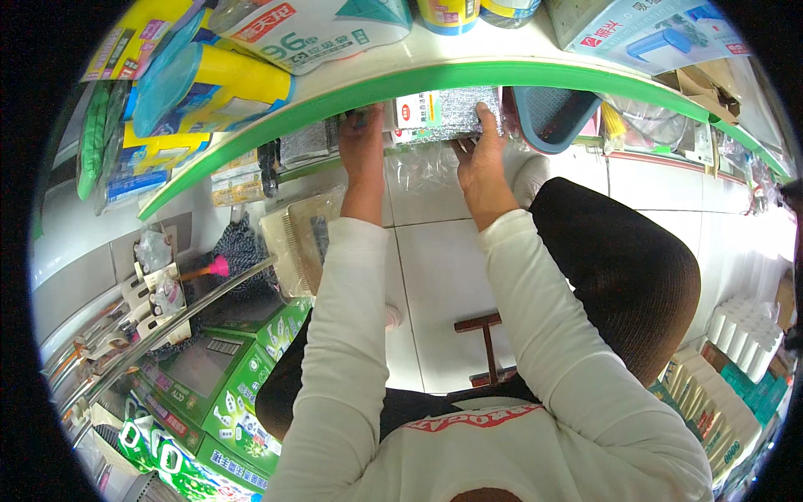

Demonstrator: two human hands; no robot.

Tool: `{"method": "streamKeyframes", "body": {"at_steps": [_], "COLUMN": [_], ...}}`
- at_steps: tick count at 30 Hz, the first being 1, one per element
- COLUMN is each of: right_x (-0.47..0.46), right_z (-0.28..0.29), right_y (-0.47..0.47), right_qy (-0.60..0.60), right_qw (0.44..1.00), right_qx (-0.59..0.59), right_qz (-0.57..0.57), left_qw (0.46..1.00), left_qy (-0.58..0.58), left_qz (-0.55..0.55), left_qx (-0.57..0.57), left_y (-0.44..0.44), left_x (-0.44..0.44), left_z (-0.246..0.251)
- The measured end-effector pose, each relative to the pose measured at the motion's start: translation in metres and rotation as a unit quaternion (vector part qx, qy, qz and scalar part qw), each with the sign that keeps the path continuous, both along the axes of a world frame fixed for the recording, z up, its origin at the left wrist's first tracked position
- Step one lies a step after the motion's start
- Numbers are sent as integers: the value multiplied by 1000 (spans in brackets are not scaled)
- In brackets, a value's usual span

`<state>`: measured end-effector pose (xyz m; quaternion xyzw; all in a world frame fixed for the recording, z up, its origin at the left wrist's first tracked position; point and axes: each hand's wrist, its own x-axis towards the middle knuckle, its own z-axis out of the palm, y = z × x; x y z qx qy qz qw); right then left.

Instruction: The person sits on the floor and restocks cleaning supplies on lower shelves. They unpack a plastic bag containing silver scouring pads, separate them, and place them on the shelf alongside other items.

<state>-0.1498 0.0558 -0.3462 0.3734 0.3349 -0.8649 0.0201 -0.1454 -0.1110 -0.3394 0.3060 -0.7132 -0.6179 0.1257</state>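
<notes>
My right hand (482, 160) grips the right end of a silvery pack of cleaning cloths (455, 113), thumb on top and fingers below. The pack has a white label with printing and sits partly beneath the green-edged shelf (439, 75). My left hand (362, 141) reaches under the same shelf edge at the pack's left side. Its fingertips are mostly hidden, so I cannot tell what they hold. Clear plastic wrapping (421, 170) hangs below the pack. Just right of my right hand is a blue-grey plastic basin (555, 119).
Above stand yellow-and-blue packages (238, 88), a bin-bag pack (313, 31) and a blue box (652, 37). Green cartons (213, 370) and metal poles (169, 326) crowd the left. White rolls (743, 336) stand at right. A small wooden stool (488, 345) is between my legs.
</notes>
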Motion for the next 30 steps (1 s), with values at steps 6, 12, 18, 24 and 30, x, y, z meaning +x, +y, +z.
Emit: {"method": "streamKeyframes", "body": {"at_steps": [6,12,18,24,30], "right_x": [0,-3,-4,3,9], "right_z": [3,4,-5,-16,-19], "right_y": [-15,-22,-13,-3,4], "right_qy": [-18,12,-16,40,43], "right_qw": [998,996,995,993,993], "right_qx": [51,-77,-98,-107,-106], "right_qz": [-29,-48,7,34,29], "left_qw": [982,975,958,851,810], "left_qy": [-114,-107,-165,-51,196], "left_qz": [-62,-114,-123,-152,-309], "left_qx": [134,158,202,-500,-459], "left_y": [3,22,27,21,17], "left_x": [4,21,22,11,-47], "left_z": [6,18,30,58,38]}}
